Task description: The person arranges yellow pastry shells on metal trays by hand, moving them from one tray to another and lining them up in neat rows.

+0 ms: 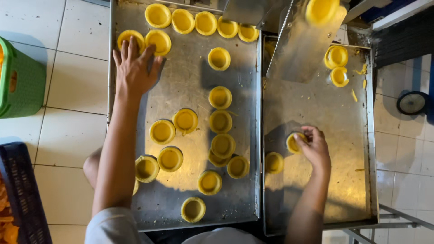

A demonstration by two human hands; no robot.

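While both arms are stretched out over the two steel trays, we note the left hand (134,68) lying flat with fingers spread at the far end of the left tray (187,81), fingertips touching two yellow pastry shells (131,38) that sit side by side just below a row of five more along the far rim. The right hand (314,147) is on the right tray (334,113), fingers curled and pinching one shell (293,143) by its rim; another single shell (274,162) lies just beside it, toward the seam between the trays. About a dozen shells are scattered loosely over the middle and near part of the left tray, some touching or overlapping. Two or three more rest near the far corner of the right tray beneath a tilted metal chute (300,43), with one shell at its top. We judge these shells to be light, thin-walled and soft or crumbly: raw or lightly set dough cups that dent under pressure. We judge the best hold to be a gentle pinch across opposite points of the rim, or a scoop under the base, never a squeeze of the wall. Polished steel should let them slide easily. A green basket (20,81) and a dark crate (22,190) stand on the tiled floor to the left.
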